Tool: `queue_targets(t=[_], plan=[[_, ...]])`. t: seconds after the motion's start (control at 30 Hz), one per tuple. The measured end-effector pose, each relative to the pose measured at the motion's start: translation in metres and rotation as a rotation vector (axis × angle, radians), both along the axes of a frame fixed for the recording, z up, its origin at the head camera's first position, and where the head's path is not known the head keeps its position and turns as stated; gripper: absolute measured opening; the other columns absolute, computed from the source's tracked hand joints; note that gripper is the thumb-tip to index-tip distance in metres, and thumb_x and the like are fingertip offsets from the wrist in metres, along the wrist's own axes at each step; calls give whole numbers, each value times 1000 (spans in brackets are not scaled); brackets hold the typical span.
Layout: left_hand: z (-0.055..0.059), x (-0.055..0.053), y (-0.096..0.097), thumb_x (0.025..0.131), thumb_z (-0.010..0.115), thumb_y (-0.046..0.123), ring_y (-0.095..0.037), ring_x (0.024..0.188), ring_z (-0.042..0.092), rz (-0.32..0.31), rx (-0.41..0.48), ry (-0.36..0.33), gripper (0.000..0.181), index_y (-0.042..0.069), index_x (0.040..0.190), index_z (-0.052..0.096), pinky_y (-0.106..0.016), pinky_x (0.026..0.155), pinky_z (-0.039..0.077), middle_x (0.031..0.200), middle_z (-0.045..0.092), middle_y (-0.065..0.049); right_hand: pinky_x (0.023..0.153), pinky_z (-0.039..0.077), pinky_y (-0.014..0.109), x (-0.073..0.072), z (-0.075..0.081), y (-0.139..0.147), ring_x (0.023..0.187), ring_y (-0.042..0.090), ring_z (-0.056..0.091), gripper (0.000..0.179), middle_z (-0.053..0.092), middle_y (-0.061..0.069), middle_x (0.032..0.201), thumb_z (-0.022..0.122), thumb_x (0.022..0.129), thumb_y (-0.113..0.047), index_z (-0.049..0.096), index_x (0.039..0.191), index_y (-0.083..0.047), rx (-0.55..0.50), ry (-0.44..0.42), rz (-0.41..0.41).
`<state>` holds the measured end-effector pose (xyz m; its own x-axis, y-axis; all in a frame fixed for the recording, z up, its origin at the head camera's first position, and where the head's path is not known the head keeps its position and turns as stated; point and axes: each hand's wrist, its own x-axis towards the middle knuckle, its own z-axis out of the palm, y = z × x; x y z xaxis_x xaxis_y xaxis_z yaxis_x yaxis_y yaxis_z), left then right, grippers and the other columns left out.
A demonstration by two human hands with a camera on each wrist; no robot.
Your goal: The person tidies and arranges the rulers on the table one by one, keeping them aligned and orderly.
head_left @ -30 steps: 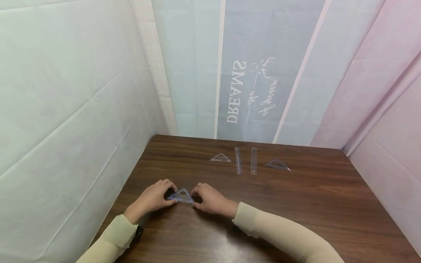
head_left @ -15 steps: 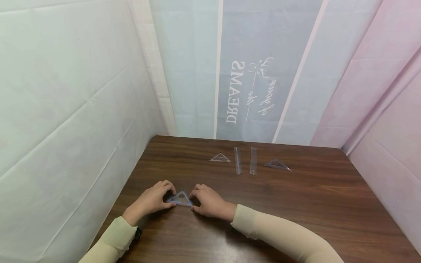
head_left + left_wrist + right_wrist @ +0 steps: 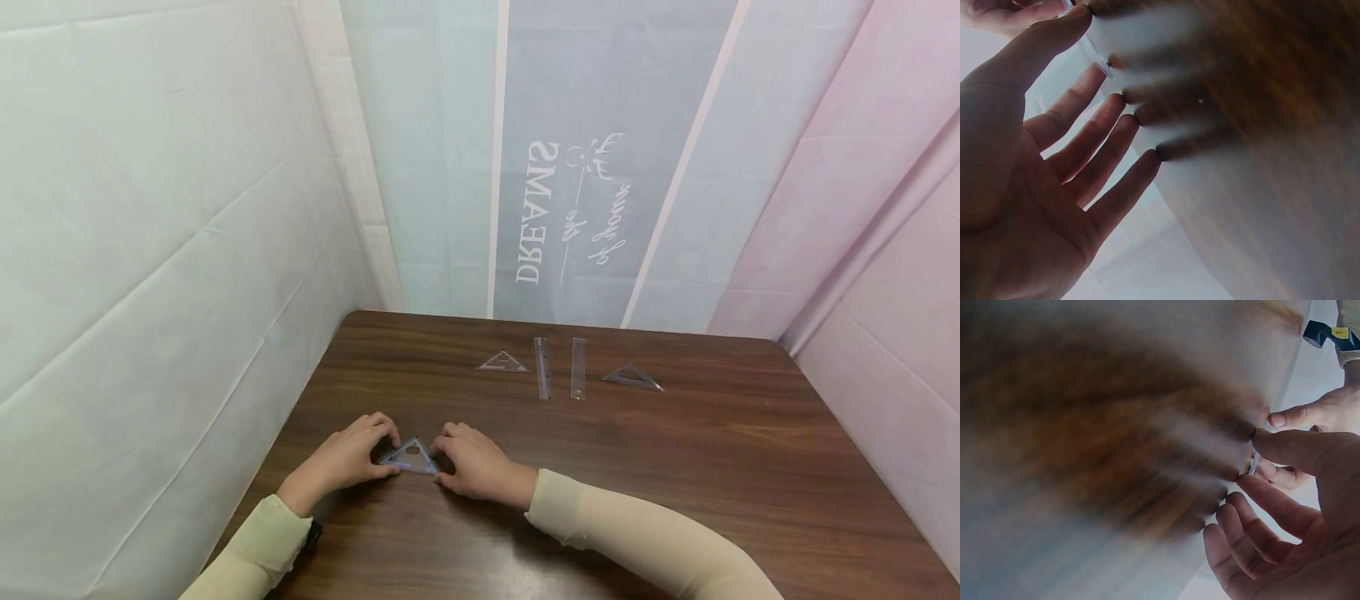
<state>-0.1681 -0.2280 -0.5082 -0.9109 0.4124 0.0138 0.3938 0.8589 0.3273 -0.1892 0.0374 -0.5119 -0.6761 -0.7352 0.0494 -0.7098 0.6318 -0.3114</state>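
Your left hand (image 3: 343,456) at nine o'clock and right hand (image 3: 480,464) at three are pinching the triangle (image 3: 410,462) lengthwise between them.

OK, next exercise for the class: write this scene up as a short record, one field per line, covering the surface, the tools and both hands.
Surface: brown wood-grain table
Tool count: five, all see-through; three set squares, two rulers
Far row, left to right: left square, left ruler, right ruler, right square
Tool in hand: near square, between both hands
Left hand: thumb and finger at its left corner
Right hand: thumb and finger at its right corner
Far tools touched: none
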Motion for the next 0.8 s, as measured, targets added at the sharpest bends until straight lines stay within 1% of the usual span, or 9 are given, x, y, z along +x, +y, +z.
queue_targets(t=[0.3,0.57,0.7,0.8], plan=[[3,0,0,87,92,37,-22,115,62,9,2,-16,35,24,108,66,-44,77,57,123,60,7,78,47,22,1,4,1,90,5,51,32,63,-8,108,86,94,-30,77,122,-16,0,-9,-2],[5,0,1,87,92,37,-22,115,62,5,-1,-12,36,23,107,66,-42,76,57,121,60,7,78,47,22,1,5,1,89,5,50,33,63,-8,108,86,94,-30,77,123,-16,0,-6,5],[6,-1,2,89,90,40,-20,113,62,36,7,-26,33,23,106,66,-44,77,56,120,61,7,80,48,22,1,6,1,90,5,51,33,63,-7,110,86,94,-30,77,123,-16,0,-6,7],[8,-2,4,92,86,44,-21,113,62,67,15,-41,31,23,106,67,-47,79,57,120,62,6,80,48,22,1,7,1,90,5,51,34,63,-7,110,86,95,-30,76,124,-15,3,-14,12]])
